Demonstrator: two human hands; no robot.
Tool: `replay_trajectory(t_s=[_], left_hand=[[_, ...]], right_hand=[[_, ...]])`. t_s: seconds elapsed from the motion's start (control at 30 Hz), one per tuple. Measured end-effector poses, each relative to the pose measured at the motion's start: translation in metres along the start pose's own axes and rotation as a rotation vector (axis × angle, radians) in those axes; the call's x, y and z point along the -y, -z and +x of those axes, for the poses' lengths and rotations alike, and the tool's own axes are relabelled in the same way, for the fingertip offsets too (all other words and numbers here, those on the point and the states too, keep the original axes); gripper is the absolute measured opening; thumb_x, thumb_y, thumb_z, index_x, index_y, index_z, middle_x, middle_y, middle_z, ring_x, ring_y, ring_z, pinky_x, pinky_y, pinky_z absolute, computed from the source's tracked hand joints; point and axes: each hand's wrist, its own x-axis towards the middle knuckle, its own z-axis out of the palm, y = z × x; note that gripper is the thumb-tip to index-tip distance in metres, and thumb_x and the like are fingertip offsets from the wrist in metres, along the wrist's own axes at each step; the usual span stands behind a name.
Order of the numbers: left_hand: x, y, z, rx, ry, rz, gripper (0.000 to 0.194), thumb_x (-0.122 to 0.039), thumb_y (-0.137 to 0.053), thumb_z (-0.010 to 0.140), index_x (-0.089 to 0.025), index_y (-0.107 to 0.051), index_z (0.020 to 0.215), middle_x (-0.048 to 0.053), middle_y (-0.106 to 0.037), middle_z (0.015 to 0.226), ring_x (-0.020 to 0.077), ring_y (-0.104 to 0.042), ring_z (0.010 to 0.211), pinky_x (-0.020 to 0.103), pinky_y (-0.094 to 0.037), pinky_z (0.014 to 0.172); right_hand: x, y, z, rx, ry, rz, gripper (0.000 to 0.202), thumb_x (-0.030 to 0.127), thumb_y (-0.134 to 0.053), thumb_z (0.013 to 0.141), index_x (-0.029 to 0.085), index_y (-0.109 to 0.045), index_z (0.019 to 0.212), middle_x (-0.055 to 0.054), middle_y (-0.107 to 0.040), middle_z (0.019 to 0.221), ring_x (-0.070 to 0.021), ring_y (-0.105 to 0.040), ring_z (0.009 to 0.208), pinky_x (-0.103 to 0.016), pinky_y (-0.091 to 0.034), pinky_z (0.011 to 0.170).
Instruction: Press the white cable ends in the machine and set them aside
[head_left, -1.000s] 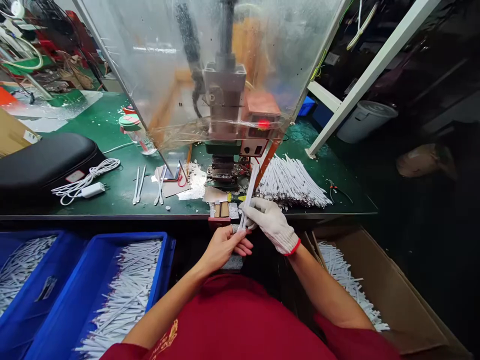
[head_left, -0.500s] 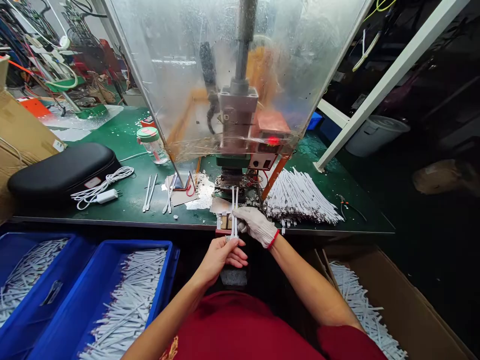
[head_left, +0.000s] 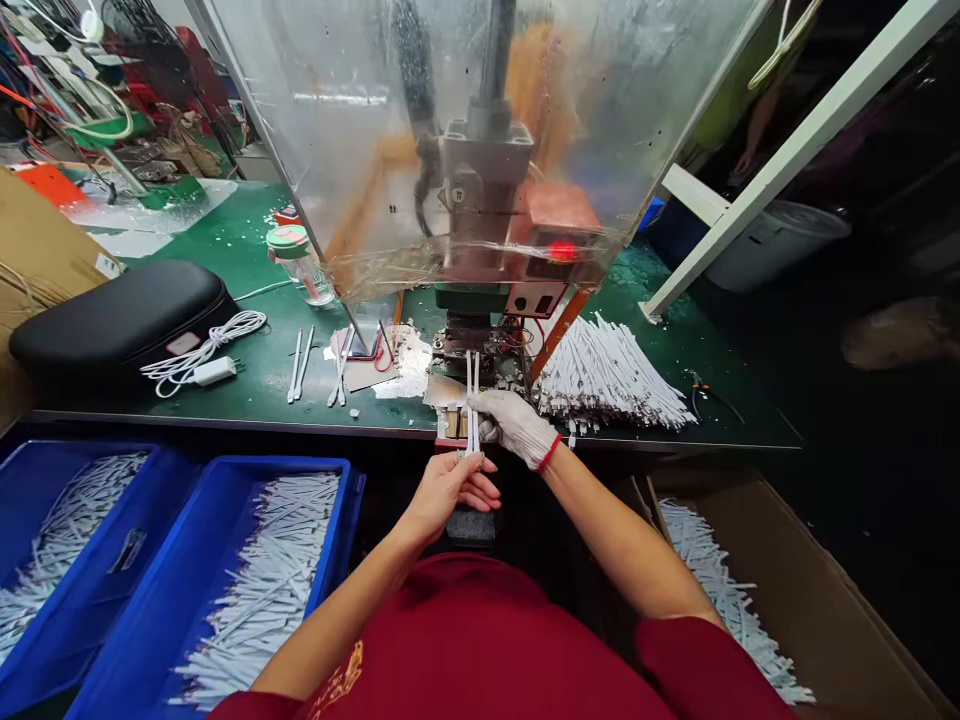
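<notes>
While left grip pinches, white strips jut past right grip.

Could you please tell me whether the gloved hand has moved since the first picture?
Yes, the gloved hand has moved left, judged against the press.

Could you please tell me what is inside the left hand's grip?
The left hand pinches two white strips near their close ends; whatever its grip covers cannot be seen.

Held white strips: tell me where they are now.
In the head view, near the middle, the strips run from the bare left hand toward the machine, with the gloved right hand on their right side.
</notes>
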Motion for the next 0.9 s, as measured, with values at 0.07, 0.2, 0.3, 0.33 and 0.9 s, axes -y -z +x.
replay_trajectory(t_s=[0.07,0.2,0.3,0.33,0.9], left_hand=[[0.001,0.0,0.0,0.0,0.001,0.0,0.049,-0.055,-0.065,0.077,-0.007,-0.065,0.088,0.01,-0.071,0.065,0.0206,-0.07,0.058,0.024,-0.052,0.052],[0.001,0.0,0.001,0.003,0.004,-0.003,0.049,-0.054,-0.065,0.077,-0.007,-0.065,0.089,0.01,-0.071,0.066,0.021,-0.07,0.059,0.024,-0.052,0.052],[0.0,-0.001,0.001,0.013,0.012,-0.012,0.048,-0.053,-0.064,0.077,-0.007,-0.065,0.089,0.011,-0.071,0.066,0.0213,-0.07,0.059,0.024,-0.052,0.052],[-0.001,-0.001,0.001,0.015,0.015,-0.015,0.047,-0.053,-0.064,0.077,-0.007,-0.065,0.089,0.011,-0.071,0.066,0.0214,-0.07,0.059,0.024,-0.052,0.052],[-0.003,-0.004,0.004,0.02,0.021,0.029,0.061,-0.069,-0.059,0.075,-0.008,-0.064,0.084,0.011,-0.069,0.064,0.0201,-0.069,0.056,0.023,-0.051,0.05]], right_hand=[[-0.001,0.002,0.002,-0.029,-0.009,-0.03,0.025,0.036,-0.074,0.07,0.013,-0.062,0.07,-0.001,-0.057,0.053,-0.0069,-0.045,0.04,-0.018,-0.035,0.037],[-0.005,0.006,0.006,-0.05,-0.014,-0.084,0.028,0.038,-0.073,0.07,0.013,-0.061,0.07,0.002,-0.053,0.049,-0.0054,-0.039,0.037,-0.017,-0.029,0.035],[-0.006,0.008,0.006,-0.036,-0.004,-0.072,0.027,0.039,-0.072,0.071,0.014,-0.062,0.07,0.001,-0.055,0.05,-0.0055,-0.04,0.037,-0.017,-0.03,0.035],[-0.006,0.008,0.006,-0.03,-0.004,-0.066,0.027,0.038,-0.072,0.071,0.014,-0.062,0.07,0.0,-0.056,0.051,-0.0057,-0.041,0.038,-0.017,-0.03,0.035],[0.004,-0.003,0.044,-0.184,0.186,0.15,0.02,0.031,-0.067,0.077,0.011,-0.068,0.079,-0.007,-0.066,0.069,-0.0125,-0.058,0.055,-0.023,-0.05,0.05]])
